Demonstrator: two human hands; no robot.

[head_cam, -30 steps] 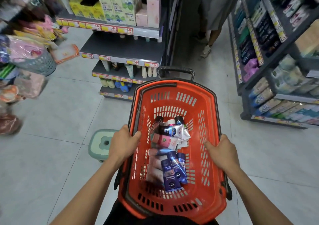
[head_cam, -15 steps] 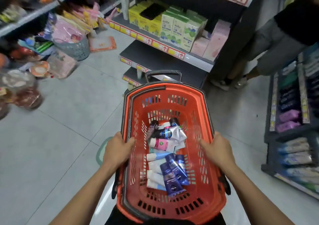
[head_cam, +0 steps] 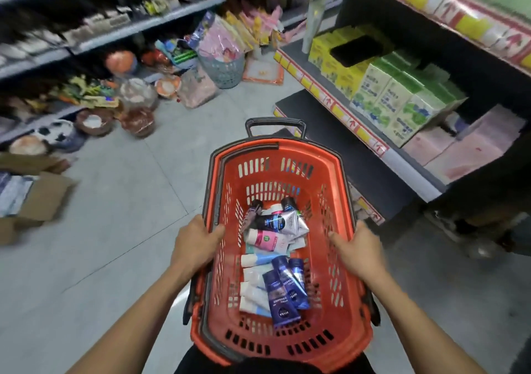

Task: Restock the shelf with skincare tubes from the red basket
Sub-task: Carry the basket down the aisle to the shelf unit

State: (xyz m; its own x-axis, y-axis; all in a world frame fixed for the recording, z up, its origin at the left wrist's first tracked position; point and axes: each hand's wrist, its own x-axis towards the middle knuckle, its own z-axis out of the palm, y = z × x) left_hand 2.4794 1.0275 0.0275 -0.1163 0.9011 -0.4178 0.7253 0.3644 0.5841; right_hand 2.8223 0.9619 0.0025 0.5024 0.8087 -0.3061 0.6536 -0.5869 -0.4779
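At nine o'clock, a cluttered aisle of packets and a cardboard box (head_cam: 43, 198) had swung into view since a second earlier, the wearer having turned left. The left hand (head_cam: 198, 244) gripped the red basket (head_cam: 339, 310) by its left rim; the skincare tubes (head_cam: 275, 261) lay heaped inside, none removed. The right hand (head_cam: 360, 251) clasped the right rim. At two o'clock the shelf (head_cam: 370, 169) of green cartons had drawn nearer, so restocking had probably not yet begun.
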